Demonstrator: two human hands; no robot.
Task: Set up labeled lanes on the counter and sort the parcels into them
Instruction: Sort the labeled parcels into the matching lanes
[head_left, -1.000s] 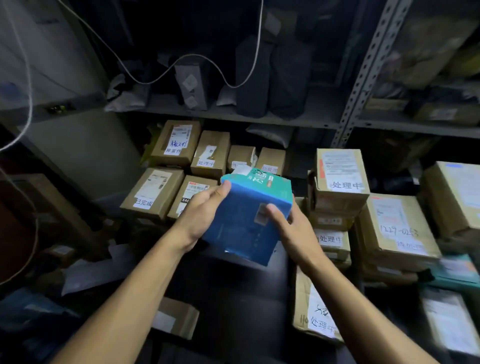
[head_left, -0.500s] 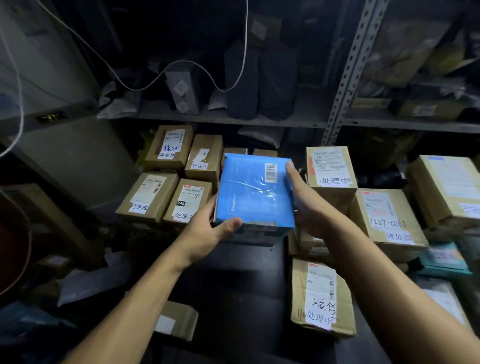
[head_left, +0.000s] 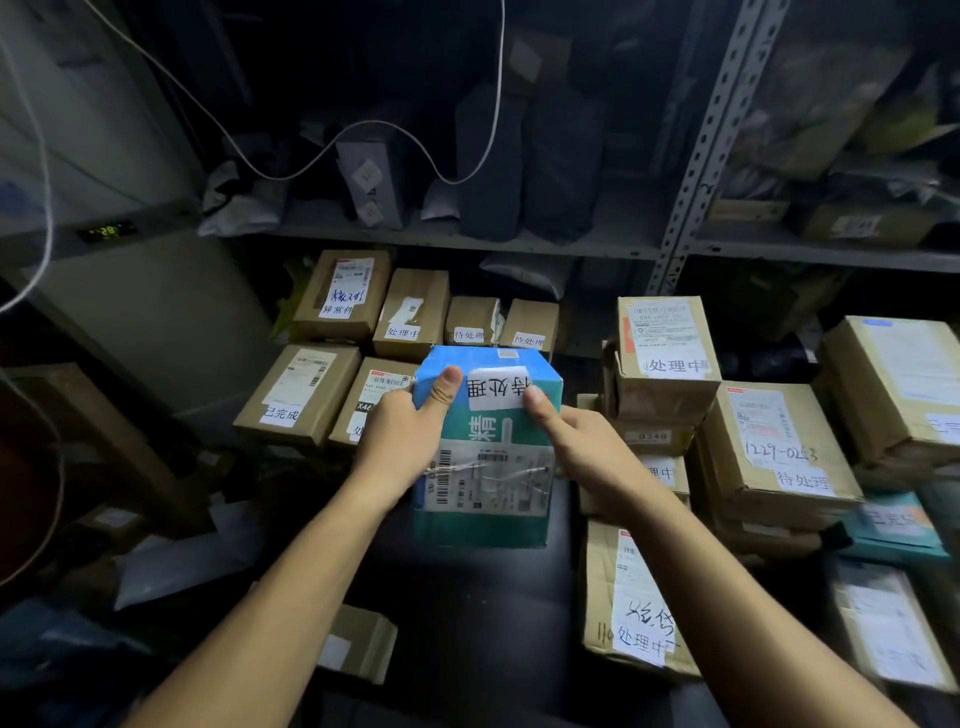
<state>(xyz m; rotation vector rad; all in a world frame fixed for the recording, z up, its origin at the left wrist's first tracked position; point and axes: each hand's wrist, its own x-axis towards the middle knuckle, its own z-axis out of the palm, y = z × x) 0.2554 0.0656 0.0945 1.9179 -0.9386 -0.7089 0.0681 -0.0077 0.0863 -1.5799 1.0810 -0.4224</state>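
Observation:
A blue and teal parcel (head_left: 488, 462) stands in the middle of the dark counter (head_left: 467, 613), its shipping label facing me. A white handwritten label (head_left: 496, 391) is stuck upside down near its top edge. My left hand (head_left: 402, 441) grips the parcel's left side, thumb on the top face beside the label. My right hand (head_left: 582, 447) holds the right side, thumb at the label's right edge. Labeled cardboard parcels lie in rows behind it (head_left: 415, 312) and in a stack at the right (head_left: 667, 353).
Metal shelving (head_left: 696, 171) with dark bags rises behind the counter. More boxes are piled at the far right (head_left: 893, 384), one flat box lies front right (head_left: 631, 597). A small box (head_left: 363, 644) and loose packaging sit low at the left. A white cable (head_left: 363, 130) hangs overhead.
The parcel was turned over in both hands and brought down; its label side now faces me instead of the plain blue face. My thumbs have shifted onto the top by the white label.

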